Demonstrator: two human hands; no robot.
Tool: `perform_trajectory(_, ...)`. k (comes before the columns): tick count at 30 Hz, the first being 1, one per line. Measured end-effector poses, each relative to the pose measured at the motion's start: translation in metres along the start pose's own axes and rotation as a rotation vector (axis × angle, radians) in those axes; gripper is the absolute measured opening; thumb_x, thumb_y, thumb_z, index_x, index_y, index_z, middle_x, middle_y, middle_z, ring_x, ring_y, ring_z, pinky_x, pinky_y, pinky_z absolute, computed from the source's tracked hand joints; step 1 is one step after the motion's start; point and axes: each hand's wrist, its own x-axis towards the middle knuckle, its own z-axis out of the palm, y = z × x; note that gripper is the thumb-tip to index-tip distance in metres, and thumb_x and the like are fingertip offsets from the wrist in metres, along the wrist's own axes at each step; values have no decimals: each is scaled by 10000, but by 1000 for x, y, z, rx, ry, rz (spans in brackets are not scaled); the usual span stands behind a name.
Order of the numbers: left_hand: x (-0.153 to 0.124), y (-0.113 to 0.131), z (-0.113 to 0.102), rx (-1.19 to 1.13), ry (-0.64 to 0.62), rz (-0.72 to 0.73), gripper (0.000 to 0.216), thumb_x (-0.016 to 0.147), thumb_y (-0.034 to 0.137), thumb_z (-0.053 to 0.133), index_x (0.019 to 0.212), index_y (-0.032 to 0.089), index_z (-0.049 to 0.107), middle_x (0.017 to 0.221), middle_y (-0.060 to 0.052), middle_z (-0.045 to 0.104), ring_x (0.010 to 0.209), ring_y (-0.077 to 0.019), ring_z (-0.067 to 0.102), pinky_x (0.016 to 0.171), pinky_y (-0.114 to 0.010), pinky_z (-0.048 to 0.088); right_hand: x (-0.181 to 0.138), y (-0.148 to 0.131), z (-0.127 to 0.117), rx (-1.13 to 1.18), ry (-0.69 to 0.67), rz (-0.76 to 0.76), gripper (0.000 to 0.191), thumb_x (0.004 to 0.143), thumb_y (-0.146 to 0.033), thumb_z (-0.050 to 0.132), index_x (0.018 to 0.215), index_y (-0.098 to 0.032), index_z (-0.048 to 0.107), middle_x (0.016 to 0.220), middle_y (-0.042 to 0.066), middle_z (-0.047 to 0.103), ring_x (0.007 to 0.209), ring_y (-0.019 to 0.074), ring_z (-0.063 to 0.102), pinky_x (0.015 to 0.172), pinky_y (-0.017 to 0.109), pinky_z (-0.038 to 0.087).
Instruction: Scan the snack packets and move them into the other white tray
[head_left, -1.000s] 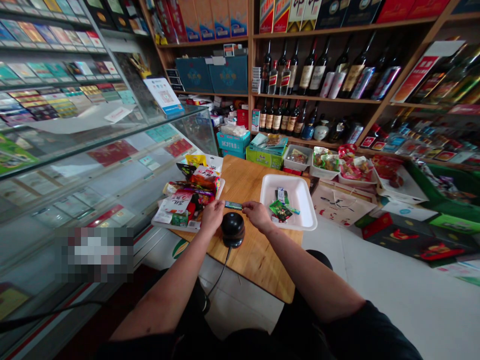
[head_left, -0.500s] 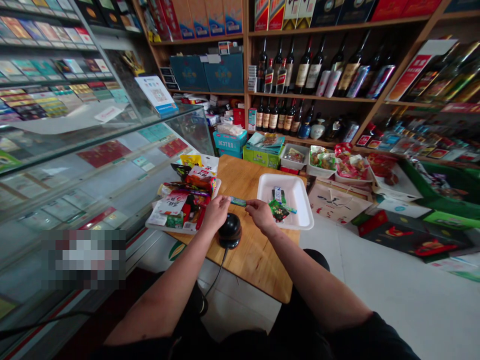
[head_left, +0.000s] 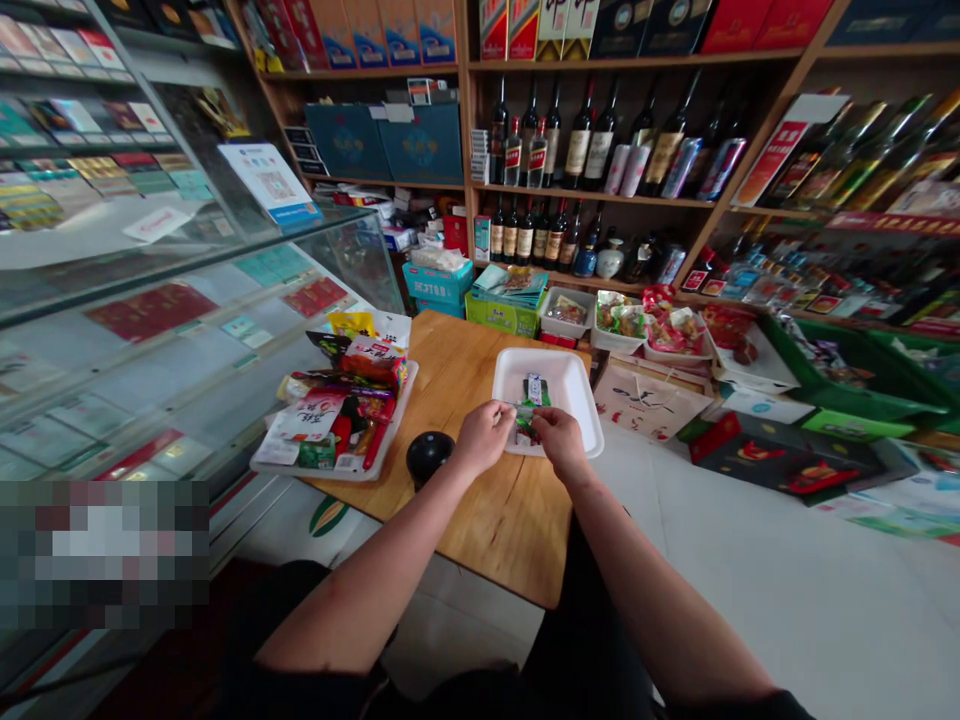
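My left hand (head_left: 486, 436) and my right hand (head_left: 561, 442) are both closed, pinching opposite ends of a small, narrow green packet (head_left: 524, 411). They hold it level over the near side of a white plastic tray (head_left: 592, 425). Inside that tray lie a few small packets, among them a blue-and-white one (head_left: 534, 388); the hands partly cover the others. Left of my left forearm, a round black scanner-like device (head_left: 430, 457) stands on the wooden table (head_left: 502, 510).
A second tray (head_left: 390, 440) at the table's left is heaped with colourful snack bags (head_left: 330, 405). A glass display counter (head_left: 180, 330) runs along the left. Behind the table are bins, boxes and shelves of bottles (head_left: 577, 150). A paper bag (head_left: 645, 400) stands on the floor at right.
Both hands have moved right with the green packet, from above the black device to over the white tray. The camera view has also turned slightly to the right.
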Motion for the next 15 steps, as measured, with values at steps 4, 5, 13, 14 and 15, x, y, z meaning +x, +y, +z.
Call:
perform_trajectory(4, -1, 0, 28, -52, -40, -25, 303, 952, 447, 492, 901, 215, 680, 947, -61, 740, 866, -207, 674, 724, -283, 479, 3, 8, -23, -56, 87, 53, 407, 733, -381, 626, 1036, -126, 721, 849, 90, 749, 664, 191, 671, 618, 289, 514)
perform_trajectory(5, -2, 1, 34, -67, -57, -28, 304, 954, 445, 489, 908, 213, 680, 938, -57, 739, 854, -201, 673, 719, -280, 479, 3, 10, -27, -98, 112, 52, 423, 737, -380, 620, 1063, -130, 721, 881, 97, 756, 694, 201, 682, 638, 295, 517)
perform_trajectory(13, -13, 2, 55, -154, -59, -37, 220, 953, 354, 524, 1015, 204, 673, 1031, -57, 734, 964, -193, 680, 832, -284, 511, -3, 10, -33, -243, 155, -9, 403, 776, -389, 591, 1074, -155, 728, 921, 96, 765, 862, 244, 712, 763, 328, 521)
perform_trajectory(14, -14, 1, 55, -169, -42, -34, 214, 954, 342, 526, 1036, 205, 668, 1052, -62, 730, 980, -193, 679, 846, -290, 514, -3, 8, -28, -225, 144, -17, 390, 778, -392, 594, 1062, -158, 726, 922, 92, 764, 855, 242, 710, 758, 330, 523)
perform_trajectory(15, -14, 0, 54, -181, -25, -29, 212, 955, 332, 526, 1058, 206, 662, 1070, -66, 726, 991, -194, 677, 857, -294, 517, -2, 5, -24, -208, 132, -25, 379, 782, -394, 599, 1053, -161, 723, 927, 90, 762, 851, 240, 709, 759, 333, 525)
